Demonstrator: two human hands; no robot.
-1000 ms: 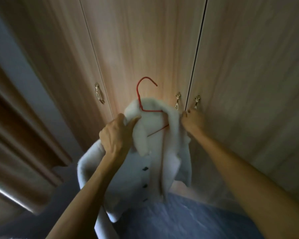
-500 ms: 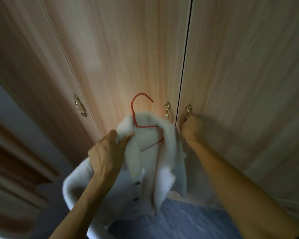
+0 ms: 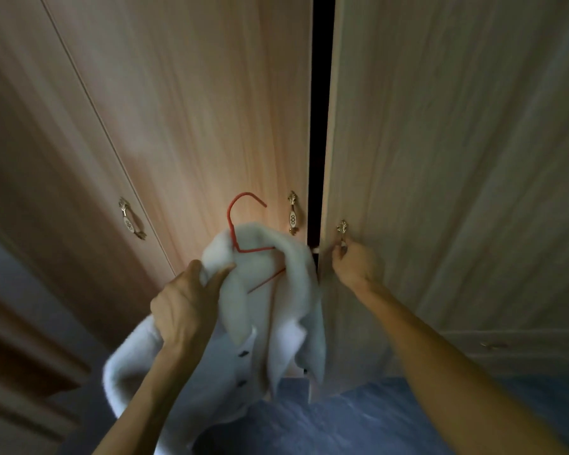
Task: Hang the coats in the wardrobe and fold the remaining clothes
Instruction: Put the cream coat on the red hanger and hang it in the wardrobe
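Right hand [image 3: 355,264], grip closed on the small brass door handle [image 3: 342,229], should swing the pale wooden wardrobe door [image 3: 440,159] wide; left hand [image 3: 186,303] grips the fluffy white coat [image 3: 276,290] on its red wire hanger [image 3: 240,221], clear of the gap.

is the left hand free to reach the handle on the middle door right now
Probably not: the left hand is clutching the white coat on its red hanger, though the middle door handle sits unobstructed just beyond.

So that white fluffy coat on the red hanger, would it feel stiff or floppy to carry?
Probably floppy: the white coat sags in soft folds below the red wire hanger, and a sleeve droops beneath the left hand. Its thick pile suggests some bulk, yet one hand holds it up, so likely not heavy. The fuzzy surface looks grippy rather than slippery.
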